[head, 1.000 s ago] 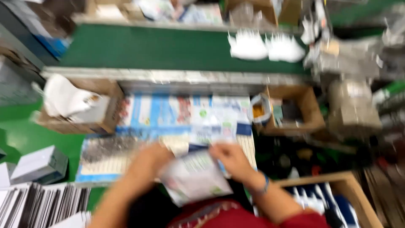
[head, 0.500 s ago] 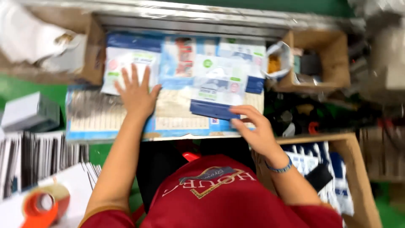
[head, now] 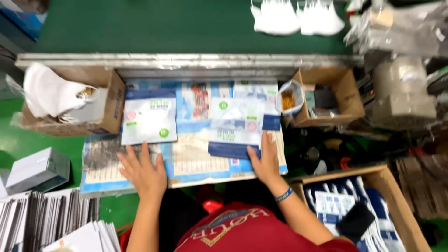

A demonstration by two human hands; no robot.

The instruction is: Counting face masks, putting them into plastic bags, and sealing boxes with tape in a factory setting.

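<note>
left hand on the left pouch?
No. The left hand lies flat on the mat just below the left pouch, fingertips short of its lower edge.

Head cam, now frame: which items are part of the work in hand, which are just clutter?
In hand:
right hand on the blue-and-white flat pouch
left hand flat on the printed board, below the white flat pouch

Lying about:
brown cardboard box of white masks
grey small carton
green conveyor belt
</note>
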